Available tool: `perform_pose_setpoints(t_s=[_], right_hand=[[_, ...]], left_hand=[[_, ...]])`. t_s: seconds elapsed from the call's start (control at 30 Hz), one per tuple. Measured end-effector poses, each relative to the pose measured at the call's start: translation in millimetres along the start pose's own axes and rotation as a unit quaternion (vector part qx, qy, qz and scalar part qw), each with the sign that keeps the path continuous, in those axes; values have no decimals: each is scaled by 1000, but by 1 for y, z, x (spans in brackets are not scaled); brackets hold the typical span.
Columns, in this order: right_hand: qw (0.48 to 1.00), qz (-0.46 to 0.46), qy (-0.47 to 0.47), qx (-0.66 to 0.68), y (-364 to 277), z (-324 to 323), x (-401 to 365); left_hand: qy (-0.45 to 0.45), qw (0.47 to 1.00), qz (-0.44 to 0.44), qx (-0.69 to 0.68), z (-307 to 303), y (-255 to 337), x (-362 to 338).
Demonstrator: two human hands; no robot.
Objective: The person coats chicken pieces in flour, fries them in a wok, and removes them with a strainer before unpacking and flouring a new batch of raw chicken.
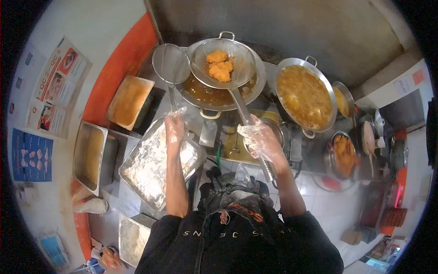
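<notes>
Work in hand, in my judgement: draining. Two orange-brown fried pieces (220,71) lie in the larger strainer (246,55), which is over the near wok (260,77) of dark oil. Whether its mesh or frame touches the wok's rim, I cannot tell.

Right hand (264,140): closed around the larger strainer's long metal handle, part-way along, with the handle end projecting past the grip towards my body. A thin clear film and pale, floury matter cover the fingers.

Left hand (174,128): fingers closed at the handle of the smaller strainer (171,64), whose mesh is beside the larger one and overlaps the wok's left edge. The exact finger placement is hidden by film and coating. This hand is above the flour tray (138,193), my forearm crossing over its white, lumpy contents.

Handling requirement, as I judge it: any shift of the larger strainer calls for a firm right grip and a level mesh, since tilting could tip the pieces into the oil. The two strainers are close enough to knock together.

Surroundings: a second wok (334,102) of bubbling oil is to the right, with a bowl (329,157) of browned pieces nearer me. Another person's hand (109,259) shows at lower left.
</notes>
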State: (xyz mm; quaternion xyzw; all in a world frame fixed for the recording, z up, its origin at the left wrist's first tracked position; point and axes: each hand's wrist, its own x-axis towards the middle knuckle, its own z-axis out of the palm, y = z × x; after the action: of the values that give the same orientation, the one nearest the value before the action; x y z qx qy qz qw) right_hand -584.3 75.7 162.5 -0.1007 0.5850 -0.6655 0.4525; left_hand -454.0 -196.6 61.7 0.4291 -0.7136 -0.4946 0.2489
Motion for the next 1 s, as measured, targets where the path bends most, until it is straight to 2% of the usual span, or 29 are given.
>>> perform_pose_setpoints(t_s=[0.13, 0.2, 0.27, 0.33, 0.37, 0.4, 0.43, 0.53, 0.57, 0.67, 0.7, 0.77, 0.8, 0.83, 0.87, 0.9, 0.93, 0.97, 1.0], right_hand=[[1000, 4, 12, -8, -23, 0, -14], [999, -2, 40, -32, -32, 5, -18], [999, -18, 27, -19, -38, 4, -19], [999, -34, 15, -5, -40, 3, -17], [998, -34, 3, 54, -40, 2, -15], [993, -35, -10, 113, -39, 3, -14], [993, -36, -10, 116, -40, 6, -14], [998, -13, -6, -54, -30, 14, -14], [999, 6, -7, -48, -23, 11, -12], [998, 28, -36, -30, 5, 1, -5], [998, 27, -52, -19, 15, -2, 0], [996, -1, -85, 40, 24, -8, -2], [996, 0, -93, 13, 7, -3, -12], [997, -15, -67, -26, 9, -4, -11], [996, -41, -63, -49, -5, 1, -16], [993, -100, -52, -40, 19, -5, 5], [996, -57, -75, 10, -16, 1, -17], [992, -98, -64, -48, -19, -1, -17], [993, -98, -52, -42, -24, -1, -18]], left_hand=[[-3, 996, -31, -86, 12, 9, -14], [-16, 995, -49, -82, 16, 15, -18], [-28, 994, -66, -78, 21, 29, -26], [-35, 988, -76, -131, 25, 42, -36], [-36, 988, -76, -129, 26, 45, -38], [-77, 987, -68, -123, 26, 49, -40], [-118, 984, -61, -116, 26, 51, -41], [-122, 986, -54, -101, 36, 34, -44], [-167, 972, -93, -140, 33, 51, -52], [-182, 978, -60, -78, 40, 27, -44], [-167, 969, -134, -120, 39, 26, -54], [-193, 962, -24, -190, 38, -10, -40], [-224, 950, 65, -209, 37, -25, -27], [-230, 957, 72, -164, 26, 19, -39], [-196, 961, 145, -132, 24, 32, -36], [-224, 962, 107, -114, 21, 77, -42], [-191, 966, -8, -172, 28, 89, -27], [-179, 954, -121, -210, 26, 154, -60], [-165, 950, -134, -228, 24, 166, -60]])
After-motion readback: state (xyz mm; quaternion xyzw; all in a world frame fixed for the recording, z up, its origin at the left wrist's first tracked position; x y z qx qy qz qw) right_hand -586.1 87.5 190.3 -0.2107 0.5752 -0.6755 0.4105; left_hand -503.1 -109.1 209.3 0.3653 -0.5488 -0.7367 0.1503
